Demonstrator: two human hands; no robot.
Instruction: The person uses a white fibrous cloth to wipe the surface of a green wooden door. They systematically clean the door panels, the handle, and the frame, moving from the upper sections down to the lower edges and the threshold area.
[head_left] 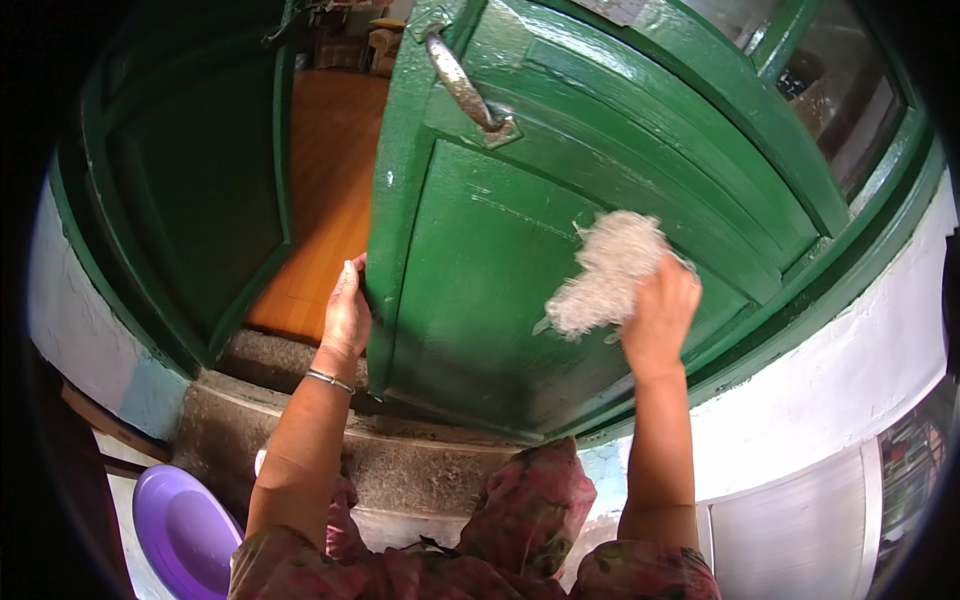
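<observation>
A shaggy off-white cleaning rag (605,270) lies pressed against the lower panel of the green door (480,260). My right hand (660,310) is closed on the rag's right side, its fingers partly hidden by the loose strands. At the door's left edge, my left hand (346,315) grips the wood, with some fingers out of sight behind it. A thin bracelet (330,381) circles my left wrist. Above the panel, a worn metal handle (462,85) is fixed to the door.
To the left stands a second green door leaf (190,180), and between the leaves a brown wooden floor (330,180) shows. Below the doorway are stone steps (430,475). A purple basin (185,535) sits at the lower left. A white wall (800,400) curves along the right.
</observation>
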